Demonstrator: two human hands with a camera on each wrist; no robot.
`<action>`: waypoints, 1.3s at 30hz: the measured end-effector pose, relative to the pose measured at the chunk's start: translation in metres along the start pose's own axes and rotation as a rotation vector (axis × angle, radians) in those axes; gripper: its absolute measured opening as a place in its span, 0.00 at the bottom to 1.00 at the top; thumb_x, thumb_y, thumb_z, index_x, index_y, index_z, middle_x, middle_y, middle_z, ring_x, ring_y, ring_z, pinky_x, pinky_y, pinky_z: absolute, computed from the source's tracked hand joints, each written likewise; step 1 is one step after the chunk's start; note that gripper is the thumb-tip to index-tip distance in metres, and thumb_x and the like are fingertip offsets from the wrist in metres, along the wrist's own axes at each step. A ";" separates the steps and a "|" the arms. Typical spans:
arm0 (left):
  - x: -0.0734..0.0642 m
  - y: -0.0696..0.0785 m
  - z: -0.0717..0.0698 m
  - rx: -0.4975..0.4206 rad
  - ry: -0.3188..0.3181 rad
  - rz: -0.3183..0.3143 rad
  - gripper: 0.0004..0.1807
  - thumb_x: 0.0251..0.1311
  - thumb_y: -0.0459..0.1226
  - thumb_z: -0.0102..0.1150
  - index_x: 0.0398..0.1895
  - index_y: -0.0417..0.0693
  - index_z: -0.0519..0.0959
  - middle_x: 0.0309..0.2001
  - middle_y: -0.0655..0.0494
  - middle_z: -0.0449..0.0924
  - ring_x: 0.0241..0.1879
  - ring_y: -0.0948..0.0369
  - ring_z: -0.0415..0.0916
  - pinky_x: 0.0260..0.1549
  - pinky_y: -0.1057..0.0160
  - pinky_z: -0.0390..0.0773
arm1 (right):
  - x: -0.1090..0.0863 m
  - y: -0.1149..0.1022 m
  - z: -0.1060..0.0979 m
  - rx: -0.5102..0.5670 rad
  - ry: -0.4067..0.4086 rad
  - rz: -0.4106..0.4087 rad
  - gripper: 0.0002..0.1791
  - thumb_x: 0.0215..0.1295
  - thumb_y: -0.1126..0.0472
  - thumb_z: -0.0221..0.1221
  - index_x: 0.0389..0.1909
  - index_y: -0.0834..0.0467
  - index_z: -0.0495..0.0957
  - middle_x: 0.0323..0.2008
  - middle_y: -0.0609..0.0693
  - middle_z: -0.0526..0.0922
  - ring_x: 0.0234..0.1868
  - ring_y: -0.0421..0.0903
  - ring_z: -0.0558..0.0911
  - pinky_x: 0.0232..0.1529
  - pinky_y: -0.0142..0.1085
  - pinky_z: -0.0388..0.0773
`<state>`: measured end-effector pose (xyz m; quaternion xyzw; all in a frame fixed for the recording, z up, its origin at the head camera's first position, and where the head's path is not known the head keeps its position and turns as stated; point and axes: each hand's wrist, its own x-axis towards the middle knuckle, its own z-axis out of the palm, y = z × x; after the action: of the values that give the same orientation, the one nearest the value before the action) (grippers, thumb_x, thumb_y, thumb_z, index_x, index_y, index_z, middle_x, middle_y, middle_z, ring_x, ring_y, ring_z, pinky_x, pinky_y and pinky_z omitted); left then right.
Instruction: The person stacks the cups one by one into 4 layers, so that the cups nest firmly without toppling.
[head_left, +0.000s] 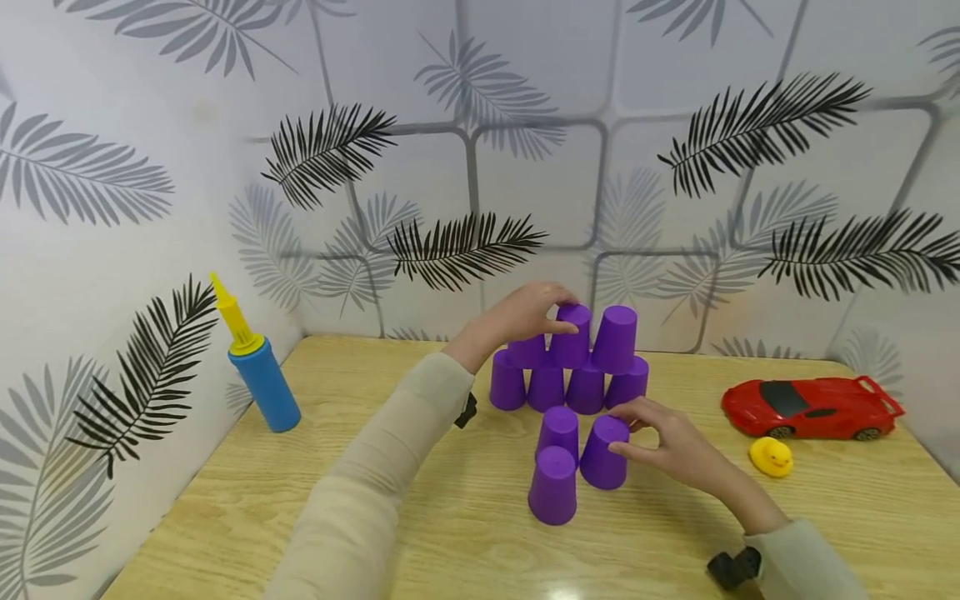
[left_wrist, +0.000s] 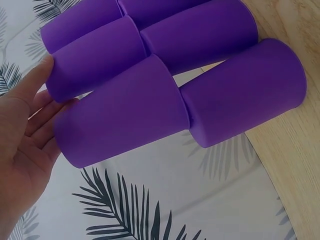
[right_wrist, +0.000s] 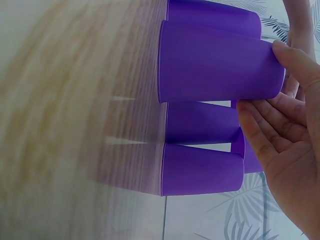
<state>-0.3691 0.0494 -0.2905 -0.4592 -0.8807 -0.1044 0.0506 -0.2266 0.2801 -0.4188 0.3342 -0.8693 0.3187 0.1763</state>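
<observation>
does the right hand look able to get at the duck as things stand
Probably yes, once it lets go of the cup it holds: the duck sits off to the right hand's right, in front of the car, with nothing seen standing between hand and duck.

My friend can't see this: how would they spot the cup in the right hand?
On the wooden table, the stack of purple cups rises near the patterned wall. In front of the stack are three more cups. The cup is the rightmost of these, the only one the right hand grips.
</observation>
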 end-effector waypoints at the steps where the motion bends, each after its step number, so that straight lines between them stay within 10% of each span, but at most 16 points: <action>1: 0.000 -0.001 0.000 0.004 0.001 -0.006 0.24 0.64 0.48 0.61 0.59 0.44 0.77 0.55 0.52 0.81 0.57 0.58 0.77 0.61 0.62 0.76 | 0.000 0.000 0.000 0.002 -0.001 0.001 0.19 0.54 0.63 0.71 0.47 0.56 0.80 0.41 0.45 0.84 0.40 0.33 0.80 0.39 0.33 0.86; 16: -0.003 -0.005 0.004 -0.001 0.006 -0.056 0.28 0.66 0.50 0.58 0.63 0.42 0.74 0.62 0.49 0.77 0.64 0.55 0.73 0.67 0.60 0.72 | 0.001 0.000 0.002 0.007 0.010 -0.010 0.19 0.53 0.65 0.71 0.46 0.57 0.80 0.40 0.45 0.84 0.39 0.33 0.81 0.39 0.33 0.86; 21: -0.013 -0.005 0.005 -0.056 0.104 -0.071 0.31 0.67 0.49 0.57 0.69 0.43 0.68 0.68 0.49 0.72 0.70 0.54 0.66 0.72 0.59 0.67 | 0.000 0.000 0.002 0.010 0.005 -0.006 0.19 0.53 0.64 0.71 0.47 0.56 0.80 0.40 0.45 0.84 0.40 0.33 0.81 0.39 0.35 0.86; 30: -0.066 0.010 0.014 -0.228 0.409 0.012 0.24 0.64 0.42 0.62 0.60 0.39 0.77 0.58 0.47 0.80 0.62 0.54 0.76 0.65 0.60 0.75 | 0.000 -0.005 -0.001 0.021 0.005 0.015 0.20 0.52 0.64 0.72 0.47 0.56 0.79 0.41 0.46 0.84 0.40 0.32 0.81 0.40 0.34 0.86; 39: -0.125 0.035 0.046 -0.401 0.341 0.046 0.18 0.57 0.39 0.69 0.50 0.42 0.83 0.47 0.49 0.86 0.48 0.58 0.83 0.49 0.71 0.82 | 0.000 -0.004 -0.012 -0.002 0.117 0.045 0.24 0.48 0.70 0.73 0.49 0.59 0.78 0.41 0.49 0.84 0.41 0.27 0.78 0.44 0.17 0.78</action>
<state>-0.2683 -0.0208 -0.3533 -0.4556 -0.8105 -0.3515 0.1089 -0.2222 0.2856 -0.4087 0.2951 -0.8650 0.3409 0.2200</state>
